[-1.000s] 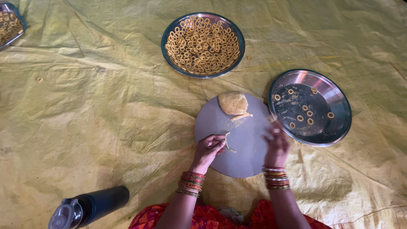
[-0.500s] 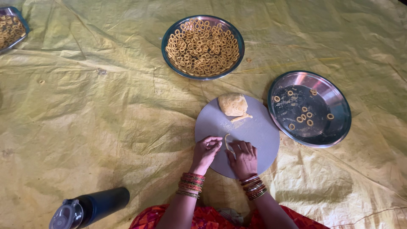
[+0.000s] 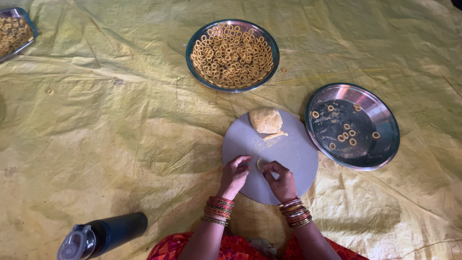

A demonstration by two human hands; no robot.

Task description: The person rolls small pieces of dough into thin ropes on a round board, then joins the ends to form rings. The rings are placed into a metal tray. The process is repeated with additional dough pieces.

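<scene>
A round grey board (image 3: 293, 154) lies on the yellow sheet in front of me. On its far edge sits a lump of yellow dough (image 3: 265, 120) with a small torn piece beside it. My left hand (image 3: 234, 176) and my right hand (image 3: 281, 181) meet over the near half of the board. Between their fingertips they pinch a thin dough strip (image 3: 258, 164), curved like a part ring. Both wrists carry stacked bangles.
A steel plate (image 3: 353, 126) at the right holds several dough rings. A fuller steel plate (image 3: 232, 55) of rings lies farther back. Another tray (image 3: 14, 31) shows at the top left corner. A dark bottle (image 3: 102, 235) lies on its side at the lower left.
My right hand has come back from the board's right edge to the near middle, joining my left hand on the dough strip. The left hand stayed nearly in place.
</scene>
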